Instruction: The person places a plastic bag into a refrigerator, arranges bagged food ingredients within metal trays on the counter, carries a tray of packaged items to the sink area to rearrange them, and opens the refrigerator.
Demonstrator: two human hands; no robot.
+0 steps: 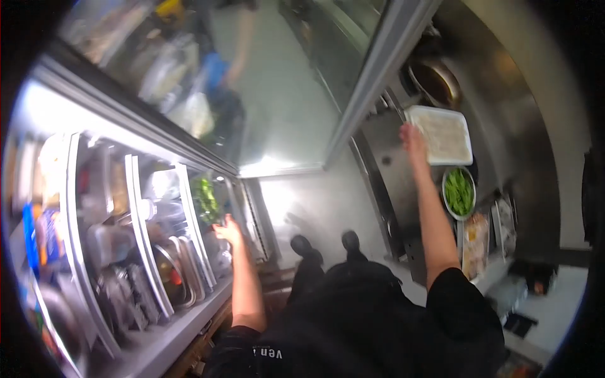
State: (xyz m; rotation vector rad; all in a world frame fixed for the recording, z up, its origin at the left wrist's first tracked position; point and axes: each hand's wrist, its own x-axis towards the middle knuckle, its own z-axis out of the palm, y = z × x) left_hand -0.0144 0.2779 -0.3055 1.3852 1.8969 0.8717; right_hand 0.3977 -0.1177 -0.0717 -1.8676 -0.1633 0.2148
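My left hand [229,232] reaches into the lit, glass-doored fridge on the left, thumb and fingers apart. Just beyond its fingertips are leafy greens [206,198]; blur hides whether the hand touches them or a clear wrapping around them. On the right, my right hand [413,143] grips the near edge of a white rectangular tray [444,135] with a pale, flat surface or contents. The tray lies over the steel counter, close to an oval white bowl of cut green vegetables [459,192].
Fridge shelves [140,233] hold metal and clear containers. The open glass door [271,94] stands ahead, with blurred reflections. A round pan [439,82] sits behind the tray. A food-filled container [476,244] lies nearer me on the steel counter [392,167].
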